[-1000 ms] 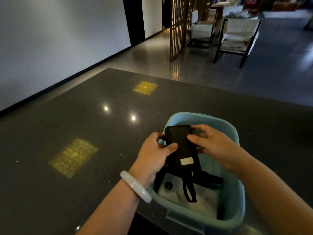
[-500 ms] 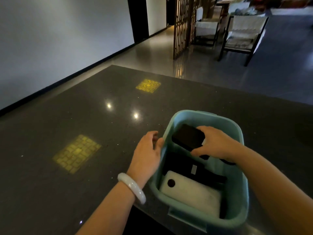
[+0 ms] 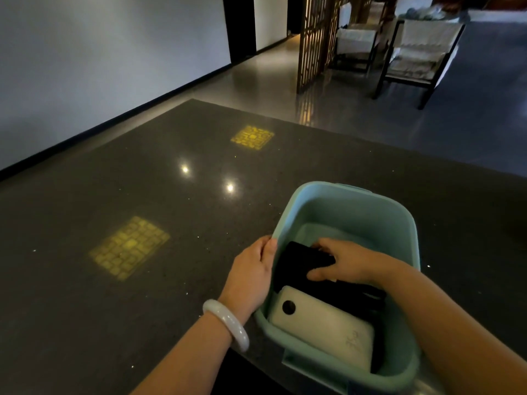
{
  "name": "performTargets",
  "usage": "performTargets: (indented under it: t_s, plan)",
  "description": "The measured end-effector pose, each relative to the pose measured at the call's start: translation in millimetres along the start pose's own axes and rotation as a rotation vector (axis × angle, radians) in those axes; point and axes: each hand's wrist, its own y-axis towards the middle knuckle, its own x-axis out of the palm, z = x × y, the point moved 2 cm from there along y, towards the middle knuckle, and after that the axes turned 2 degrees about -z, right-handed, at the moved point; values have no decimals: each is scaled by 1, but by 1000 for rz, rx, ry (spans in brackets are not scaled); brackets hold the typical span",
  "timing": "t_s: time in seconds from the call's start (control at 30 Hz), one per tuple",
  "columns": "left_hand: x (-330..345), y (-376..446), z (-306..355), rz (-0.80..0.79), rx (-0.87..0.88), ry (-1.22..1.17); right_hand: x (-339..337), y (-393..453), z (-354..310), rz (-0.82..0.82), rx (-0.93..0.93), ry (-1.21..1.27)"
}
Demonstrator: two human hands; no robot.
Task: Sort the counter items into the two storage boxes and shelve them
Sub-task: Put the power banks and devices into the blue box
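Note:
A teal storage box stands on the dark counter near its front edge. Inside lie a white power bank with a round black spot, a black item with straps and a black power bank. My right hand reaches into the box and grips the black power bank, which lies low over the other items. My left hand rests against the outside of the box's left wall, fingers straight at the rim.
Two yellow light patches and bright lamp glints show on the counter. Beyond its far edge are a shiny floor, a wooden lattice screen and two dark-framed chairs at the back right.
Both hands held the black power bank above the box. My left hand let go and moved to the box's left wall, while my right hand lowered the power bank into the box.

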Motion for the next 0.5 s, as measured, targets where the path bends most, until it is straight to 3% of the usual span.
performTargets:
  t_s: [0.5]
  plan:
    - [1, 2, -2, 4, 0, 5, -3, 4, -1, -61, 25, 100]
